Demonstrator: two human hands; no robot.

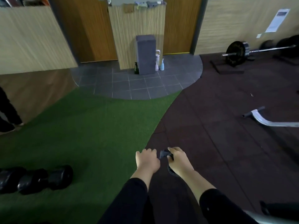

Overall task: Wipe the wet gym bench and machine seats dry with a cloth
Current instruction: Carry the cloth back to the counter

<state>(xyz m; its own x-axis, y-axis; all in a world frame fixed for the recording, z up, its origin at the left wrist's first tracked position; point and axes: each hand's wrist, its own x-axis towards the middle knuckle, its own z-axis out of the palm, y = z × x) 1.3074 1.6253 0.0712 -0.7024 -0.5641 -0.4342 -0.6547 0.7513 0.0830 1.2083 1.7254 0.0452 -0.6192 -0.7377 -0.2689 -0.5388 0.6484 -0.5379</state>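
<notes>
Both hands are held out low in front of the body, close together. The right hand has its fingers curled round a dark cloth, a bunched end poking out toward the left hand and a fold hanging below the wrist. The left hand sits just beside it with knuckles up and fingers curled under; whether it pinches a corner of the cloth or holds nothing cannot be told.

Left of the hands and a little nearer, black dumbbells lie on the green turf. Beyond the right hand, well apart, a curved metal bar rests on the dark rubber floor. Farther ahead of both hands stands a grey block with small bottles beside it, and far off to the right a loaded barbell.

No bench or machine seat is plainly in view, so this looks like the readying step: cloth in hand, not yet wiping. The next move calls for turning to find a wet pad and spreading the cloth flat.
</notes>
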